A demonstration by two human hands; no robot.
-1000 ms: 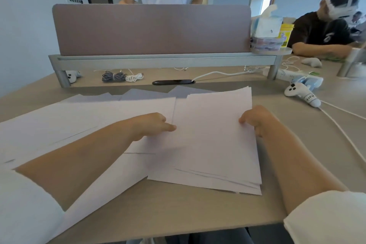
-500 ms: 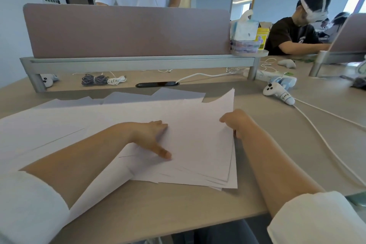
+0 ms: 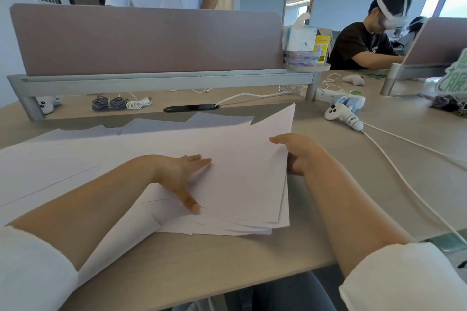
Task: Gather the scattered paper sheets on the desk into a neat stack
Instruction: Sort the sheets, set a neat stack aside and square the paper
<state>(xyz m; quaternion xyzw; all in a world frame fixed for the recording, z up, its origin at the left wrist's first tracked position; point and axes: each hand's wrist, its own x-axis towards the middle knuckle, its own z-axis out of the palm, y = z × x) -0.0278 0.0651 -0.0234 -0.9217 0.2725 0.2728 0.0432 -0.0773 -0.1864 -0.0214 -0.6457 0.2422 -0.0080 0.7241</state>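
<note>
A loose pile of white paper sheets lies before me on the beige desk, its edges fanned out at the near right. More sheets spread flat to the left and behind. My left hand lies flat on the pile, fingers straight and thumb stretched toward me. My right hand grips the pile's right edge, thumb on top and fingers curled beneath, and that edge is lifted off the desk.
A white controller with a long cable lies to the right. A mauve divider on a grey rail closes the back. Under it sit coiled cables and a black phone. Two people are beyond.
My left hand has opened from a pinch to lie flat on the sheets. The right-hand pile has slid left over the other sheets, and my right hand has lifted its edge.
</note>
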